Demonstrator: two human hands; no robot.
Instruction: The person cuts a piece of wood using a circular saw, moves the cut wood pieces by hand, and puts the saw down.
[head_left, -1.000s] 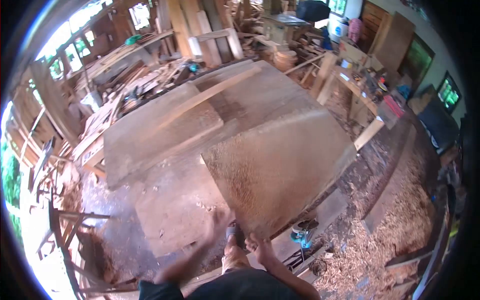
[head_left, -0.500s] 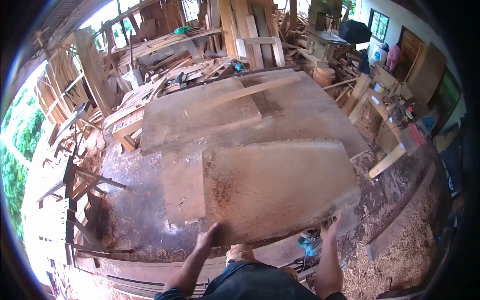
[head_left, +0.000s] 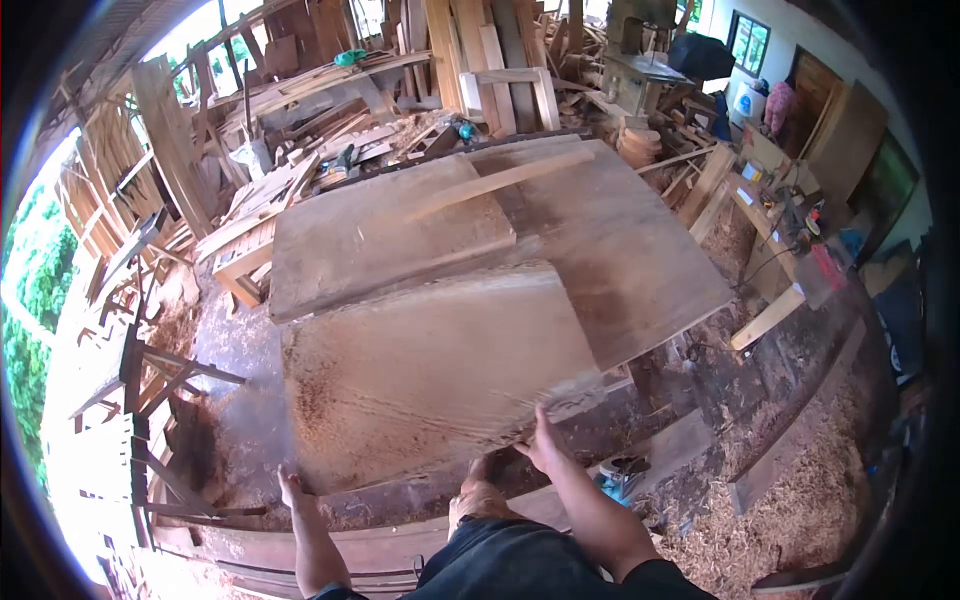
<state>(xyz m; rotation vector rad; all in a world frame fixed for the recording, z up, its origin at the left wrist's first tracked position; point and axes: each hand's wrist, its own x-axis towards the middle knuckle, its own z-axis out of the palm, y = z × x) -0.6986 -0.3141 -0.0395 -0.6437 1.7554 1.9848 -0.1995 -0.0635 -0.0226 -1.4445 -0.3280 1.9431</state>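
A wide, thick wooden board [head_left: 430, 370], strewn with sawdust on its left side, is held in front of me by its near edge. My left hand [head_left: 295, 492] grips the near left corner, thumb up along the side. Toward the near right corner, my right hand [head_left: 540, 442] is closed on the same edge, its fingers partly hidden beneath. The board's far edge meets or overlaps a large panel [head_left: 650, 260] and another wooden board [head_left: 390, 230] lying behind it. Across those two rests a long wooden strip [head_left: 505, 182].
A teal power tool [head_left: 620, 480] sits near my right forearm. Wood shavings [head_left: 790, 480] cover the floor at right. To the right stands a cluttered workbench [head_left: 765, 225]; a wooden trestle [head_left: 180, 370] is at left. Further back, a person in pink [head_left: 780, 105] is near a door.
Both hands have carried the board to the left, uncovering more of the large panel on the right. A smaller piece formerly seen at its left is now covered.
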